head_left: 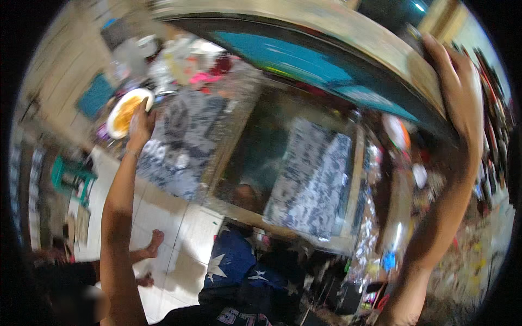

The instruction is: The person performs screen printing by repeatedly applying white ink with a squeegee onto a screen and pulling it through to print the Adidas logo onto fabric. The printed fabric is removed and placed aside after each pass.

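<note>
My left hand [142,126], reaching out to the left, grips the near edge of a white oval dish [111,120] with something orange-yellow in it. At the upper right my right hand [459,81] is closed on the end of a large wooden frame [348,27], which stands tilted up. A blue-stained screen [283,54] stretches across this frame. Beneath it lies a glass-like panel [253,146] with a wooden border. A grey-and-white patterned cloth [304,174] rests on the panel, partly shiny. Motion blurs some details.
More grey patterned cloth [182,136] lies left of the panel. Mixed clutter with a pink piece [206,77] sits behind it. A green stool [73,176] stands far left. Another person's bare foot [155,243] is on the tiled floor [179,271]. Bottles and scraps crowd the right.
</note>
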The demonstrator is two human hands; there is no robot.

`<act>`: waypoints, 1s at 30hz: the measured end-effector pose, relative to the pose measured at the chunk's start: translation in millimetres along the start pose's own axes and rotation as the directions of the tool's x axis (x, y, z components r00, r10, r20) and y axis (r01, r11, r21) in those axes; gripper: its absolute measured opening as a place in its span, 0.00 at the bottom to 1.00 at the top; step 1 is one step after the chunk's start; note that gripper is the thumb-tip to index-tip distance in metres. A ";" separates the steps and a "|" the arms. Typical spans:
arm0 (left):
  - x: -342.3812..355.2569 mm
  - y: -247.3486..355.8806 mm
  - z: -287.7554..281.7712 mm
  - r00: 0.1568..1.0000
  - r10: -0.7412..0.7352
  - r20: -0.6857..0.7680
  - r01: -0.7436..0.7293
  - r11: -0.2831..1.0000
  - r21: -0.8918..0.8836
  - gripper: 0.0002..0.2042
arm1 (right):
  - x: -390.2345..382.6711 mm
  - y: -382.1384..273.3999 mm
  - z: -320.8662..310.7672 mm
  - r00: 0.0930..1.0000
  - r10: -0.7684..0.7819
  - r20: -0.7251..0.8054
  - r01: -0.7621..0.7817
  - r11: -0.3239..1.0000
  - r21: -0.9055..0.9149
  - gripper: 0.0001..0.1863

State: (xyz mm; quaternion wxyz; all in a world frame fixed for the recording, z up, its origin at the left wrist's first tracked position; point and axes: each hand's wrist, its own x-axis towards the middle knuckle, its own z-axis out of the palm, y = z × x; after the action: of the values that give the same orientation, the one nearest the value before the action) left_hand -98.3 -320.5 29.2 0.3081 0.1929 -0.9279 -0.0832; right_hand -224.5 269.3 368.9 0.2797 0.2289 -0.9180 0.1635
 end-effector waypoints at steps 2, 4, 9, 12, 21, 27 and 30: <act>-40.7 89.6 9.8 0.987 0.161 0.009 -0.154 0.960 -0.233 0.25 | -0.9 -7.2 -2.6 0.993 -0.120 -0.001 0.120 0.991 0.052 0.29; -101.2 175.5 17.0 0.935 0.238 0.264 -0.062 0.841 -0.538 0.30 | -3.0 -16.4 -2.4 0.997 -0.036 -0.070 0.035 0.999 -0.022 0.29; -175.1 283.3 40.9 0.574 0.705 0.416 -0.357 0.673 -0.648 0.48 | -10.3 -40.2 -13.9 0.992 0.124 -0.027 -0.126 0.985 -0.121 0.37; -183.2 294.6 51.1 0.499 0.739 0.452 -0.459 0.668 -0.586 0.51 | -10.0 -34.4 -18.5 0.988 0.150 0.036 -0.147 0.985 -0.089 0.38; -184.0 294.6 53.8 0.470 0.745 0.473 -0.498 0.667 -0.554 0.51 | -12.9 -38.1 -27.9 0.980 0.180 0.080 -0.177 0.983 -0.044 0.36; -184.4 292.1 55.0 0.471 0.755 0.456 -0.526 0.655 -0.543 0.50 | -23.0 -21.5 -19.9 0.995 -0.098 -0.031 0.098 0.995 -0.002 0.37; -183.9 292.8 55.0 0.469 0.755 0.459 -0.535 0.656 -0.532 0.51 | -23.7 -23.0 -15.4 0.994 -0.066 -0.086 0.061 0.996 -0.064 0.37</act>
State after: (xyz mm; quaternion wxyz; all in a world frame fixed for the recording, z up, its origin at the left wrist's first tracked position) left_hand -86.0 23.7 -33.8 0.0021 -0.2705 -0.9483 -0.1662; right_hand -188.5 264.3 371.2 0.3319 0.2419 -0.9016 0.1361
